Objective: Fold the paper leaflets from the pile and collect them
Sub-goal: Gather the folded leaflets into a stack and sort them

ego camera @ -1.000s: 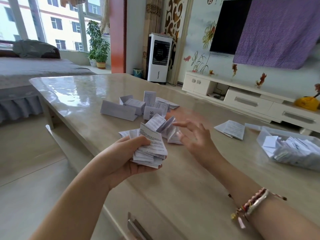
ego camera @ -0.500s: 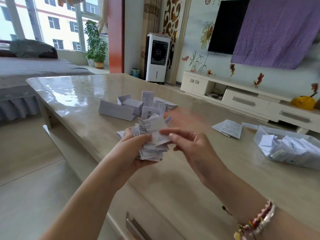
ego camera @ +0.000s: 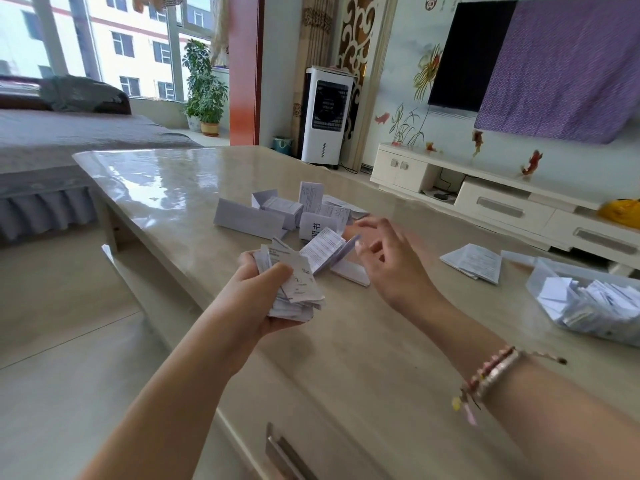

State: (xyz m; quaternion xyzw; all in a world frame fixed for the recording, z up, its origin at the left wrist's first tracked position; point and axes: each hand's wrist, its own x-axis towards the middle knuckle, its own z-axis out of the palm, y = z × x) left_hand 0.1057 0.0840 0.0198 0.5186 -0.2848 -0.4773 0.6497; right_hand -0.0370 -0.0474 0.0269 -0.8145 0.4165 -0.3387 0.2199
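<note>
My left hand [ego camera: 256, 299] grips a thick stack of folded white leaflets [ego camera: 294, 289] above the near part of the table, thumb pressed on top. My right hand [ego camera: 388, 261] hovers just right of the stack with fingers spread and nothing in it, beside a half-open leaflet [ego camera: 325, 247] lying on the table. Behind it sits a loose pile of partly folded leaflets [ego camera: 277, 213]. A flat printed leaflet [ego camera: 474, 261] lies further right.
A clear plastic container [ego camera: 533, 282] with several folded leaflets stands at the right edge of the beige glossy table [ego camera: 346, 341]. A drawer handle [ego camera: 284, 452] shows on the table's front. A white TV cabinet [ego camera: 502, 202] runs along the far wall.
My right hand has let go of the top of the stack and moved away to the right, fingers now spread. The left hand keeps holding the stack.
</note>
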